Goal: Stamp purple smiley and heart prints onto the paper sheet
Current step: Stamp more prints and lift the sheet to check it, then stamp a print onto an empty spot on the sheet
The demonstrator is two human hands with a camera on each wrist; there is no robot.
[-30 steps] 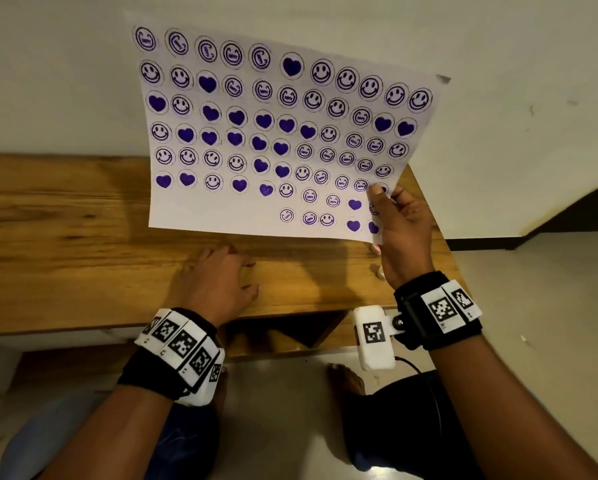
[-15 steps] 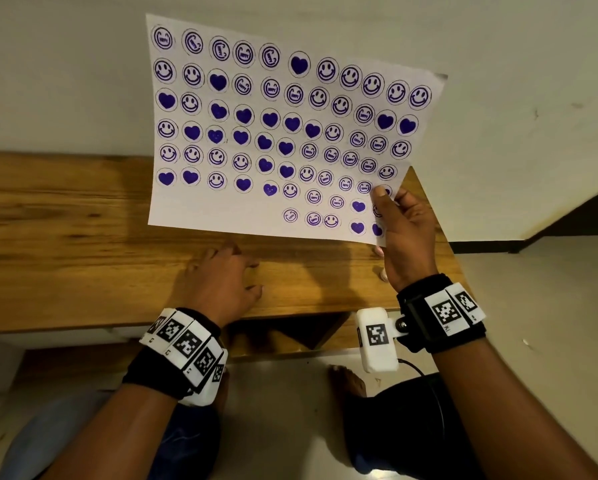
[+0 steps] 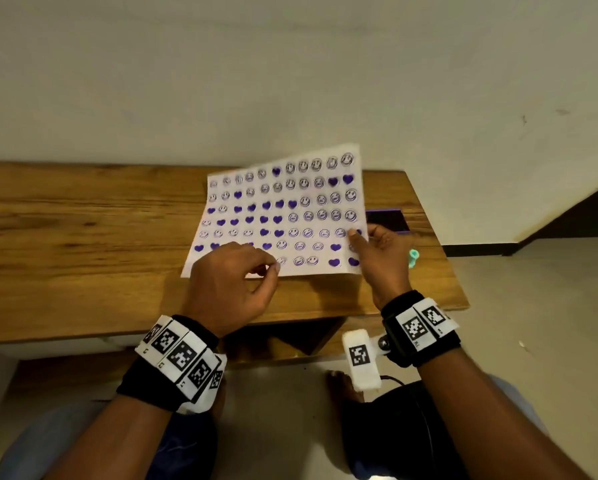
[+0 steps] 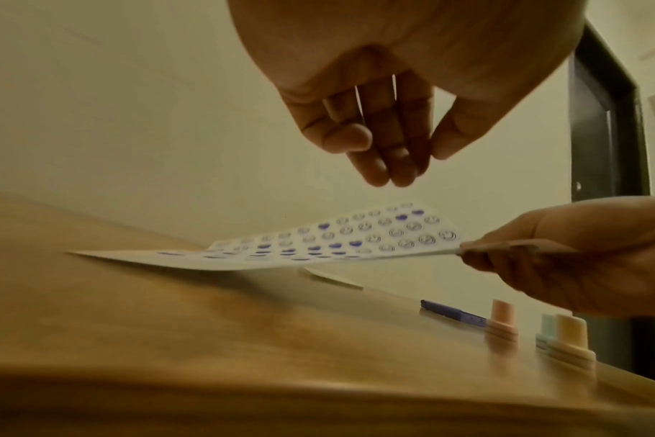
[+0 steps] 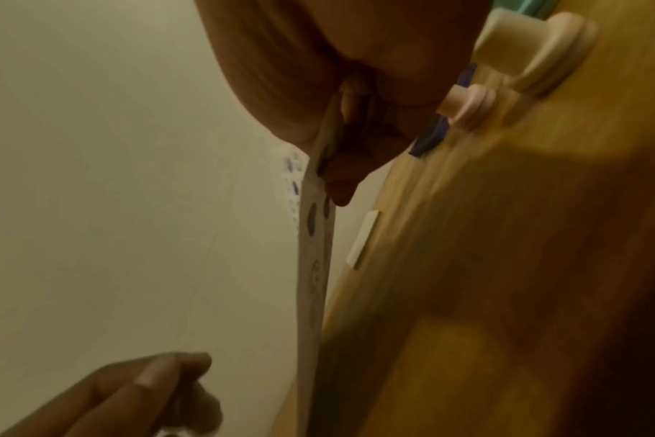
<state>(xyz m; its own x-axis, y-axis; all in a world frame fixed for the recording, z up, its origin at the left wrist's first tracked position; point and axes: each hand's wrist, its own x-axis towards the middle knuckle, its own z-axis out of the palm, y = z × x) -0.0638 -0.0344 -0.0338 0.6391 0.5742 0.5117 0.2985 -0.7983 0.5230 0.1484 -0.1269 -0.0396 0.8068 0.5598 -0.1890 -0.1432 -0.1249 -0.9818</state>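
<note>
The white paper sheet (image 3: 283,216), covered in rows of purple smiley and heart prints, slopes down over the wooden table (image 3: 82,237); its left end touches the wood and its right end is raised. My right hand (image 3: 356,237) pinches the sheet's right edge, thumb on top. In the right wrist view the sheet (image 5: 311,266) is edge-on between my right fingers (image 5: 341,177). My left hand (image 3: 269,271) hovers just over the sheet's near edge, fingers loosely curled and empty; the left wrist view shows it (image 4: 385,142) above the paper (image 4: 318,245).
A purple ink pad (image 3: 387,220) lies right of the sheet. Pink (image 4: 502,319), yellow (image 4: 571,340) and teal (image 4: 546,328) stamps stand near the table's right end. A small white slip (image 4: 330,278) lies under the raised sheet. The wall rises behind the table.
My right hand has lowered the sheet from upright before the wall down onto the table. My left hand has lifted off the table and moved over the sheet's near edge.
</note>
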